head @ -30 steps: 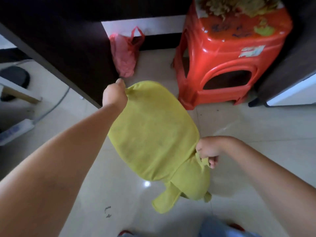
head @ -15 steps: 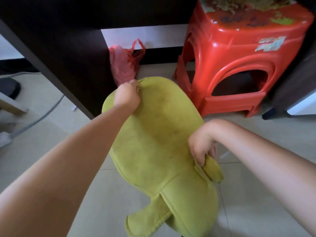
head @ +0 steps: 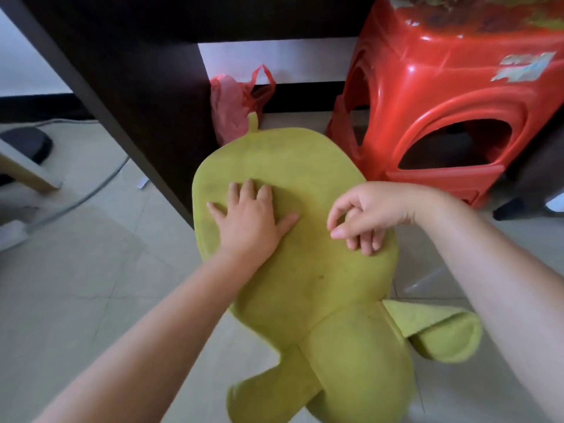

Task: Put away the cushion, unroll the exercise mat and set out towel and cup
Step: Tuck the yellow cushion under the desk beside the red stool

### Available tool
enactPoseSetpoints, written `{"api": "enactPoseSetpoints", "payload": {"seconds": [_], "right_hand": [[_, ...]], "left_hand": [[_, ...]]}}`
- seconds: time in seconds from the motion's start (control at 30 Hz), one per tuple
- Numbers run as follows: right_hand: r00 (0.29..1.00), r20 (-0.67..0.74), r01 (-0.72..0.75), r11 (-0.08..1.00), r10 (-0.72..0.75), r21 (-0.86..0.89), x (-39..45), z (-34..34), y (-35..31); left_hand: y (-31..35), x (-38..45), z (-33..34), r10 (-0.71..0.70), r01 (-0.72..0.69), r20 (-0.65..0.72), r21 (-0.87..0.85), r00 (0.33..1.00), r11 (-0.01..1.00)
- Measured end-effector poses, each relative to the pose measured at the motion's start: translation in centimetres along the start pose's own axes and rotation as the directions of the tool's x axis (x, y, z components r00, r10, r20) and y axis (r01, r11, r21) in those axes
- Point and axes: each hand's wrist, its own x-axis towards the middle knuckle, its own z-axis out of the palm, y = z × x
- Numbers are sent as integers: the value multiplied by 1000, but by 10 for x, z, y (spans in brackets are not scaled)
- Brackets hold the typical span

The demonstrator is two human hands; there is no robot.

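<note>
A yellow-green animal-shaped cushion [head: 308, 270] lies flat on the tiled floor, its rounded body toward the dark cabinet and its head and floppy ears toward me. My left hand [head: 250, 221] rests palm-down on the cushion's upper part with fingers spread. My right hand [head: 363, 218] hovers just over the cushion's right side, fingers loosely curled and holding nothing. No mat, towel or cup is in view.
A red plastic stool [head: 451, 102] stands right of the cushion. A pink plastic bag [head: 235, 108] sits behind it against a dark cabinet panel [head: 128, 87]. A grey cable [head: 88, 193] and a power strip [head: 9, 236] lie on the floor at left.
Both hands held the cushion by its edges above the floor. Now it lies on the floor, both grips are released, and my left hand is pressed flat on it.
</note>
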Motion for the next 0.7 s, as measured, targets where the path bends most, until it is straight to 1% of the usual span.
{"api": "enactPoseSetpoints", "payload": {"seconds": [0.03,0.07,0.1,0.13,0.17,0.2,0.23,0.27,0.33,0.43,0.57,0.63,0.7], "right_hand": [[998,-40,35,991,-41,-132,-1,5,-1],[994,-65,68,945,-93,-321,-3,13,-3],[986,-67,99,853,-155,-513,-5,20,-6],[980,-41,120,741,-195,-660,-8,25,-7],[981,11,139,665,-193,-734,-13,34,-8],[984,50,147,627,-170,-765,-17,37,-4],[988,85,149,613,-132,-776,-22,39,1],[990,109,139,604,-87,-785,-25,39,8],[990,125,140,578,-67,-804,-25,40,20],[984,126,178,573,-129,-800,-21,43,27],[979,133,202,621,-156,-757,-16,38,27],[978,137,208,641,-160,-739,-12,33,29],[975,126,216,649,-182,-730,-4,29,28]], "left_hand": [[-5,-11,0,78,-80,63,31,995,996],[-10,-22,-3,133,-145,149,67,980,987],[-15,-31,-5,167,-195,230,104,959,975],[-17,-37,-7,199,-252,305,145,931,957],[-20,-48,-12,208,-302,391,196,897,933],[-21,-53,-15,222,-357,451,241,865,902],[-22,-59,-14,228,-401,487,287,843,870],[-23,-63,-13,227,-430,500,338,836,837],[-22,-70,-7,207,-422,474,408,856,810],[-22,-72,2,219,-396,407,424,887,815],[-34,-68,5,280,-426,379,387,882,818],[-39,-63,5,275,-395,343,354,898,848],[-42,-56,5,231,-336,321,323,918,885]]}}
